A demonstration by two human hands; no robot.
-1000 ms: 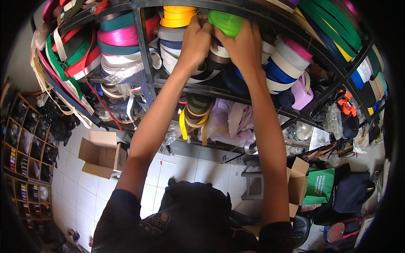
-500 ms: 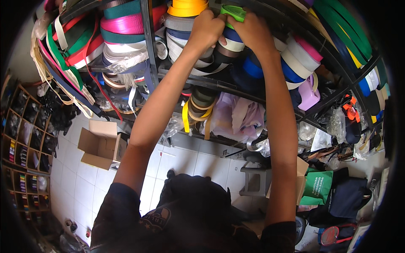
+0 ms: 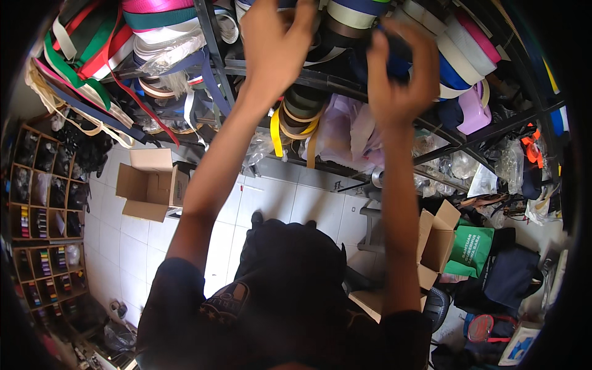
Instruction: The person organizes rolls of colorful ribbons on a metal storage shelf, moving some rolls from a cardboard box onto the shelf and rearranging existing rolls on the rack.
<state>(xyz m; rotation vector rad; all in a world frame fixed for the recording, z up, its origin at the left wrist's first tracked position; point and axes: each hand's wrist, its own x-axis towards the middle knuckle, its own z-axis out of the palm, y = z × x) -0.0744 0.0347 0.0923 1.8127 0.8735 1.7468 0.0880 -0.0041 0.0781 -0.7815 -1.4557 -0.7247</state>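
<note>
My left hand (image 3: 277,46) is raised in front of the shelf of webbing rolls, thumb apart from its fingers, with nothing seen in it; some fingertips run out at the top edge. Slightly blurred, my right hand (image 3: 404,80) hangs before the same shelf, its fingers apart and curved around nothing. Between the hands stands a stack of webbing rolls (image 3: 350,17) in blue, cream and brown. Right of my right hand lean white, blue and pink rolls (image 3: 465,52). Pink and teal rolls (image 3: 161,17) lie to the left.
Black metal shelf bars (image 3: 336,83) cross below the rolls. Lilac cloth (image 3: 339,132) and a yellow strap (image 3: 275,132) hang lower. Open cardboard boxes stand left (image 3: 148,185) and right (image 3: 441,237), near a green bag (image 3: 472,250) and a grey stool (image 3: 370,228).
Both hands have come away from the bright green roll and spread apart, the right one lower and to the right. The view has shifted, and the green and yellow rolls have left it.
</note>
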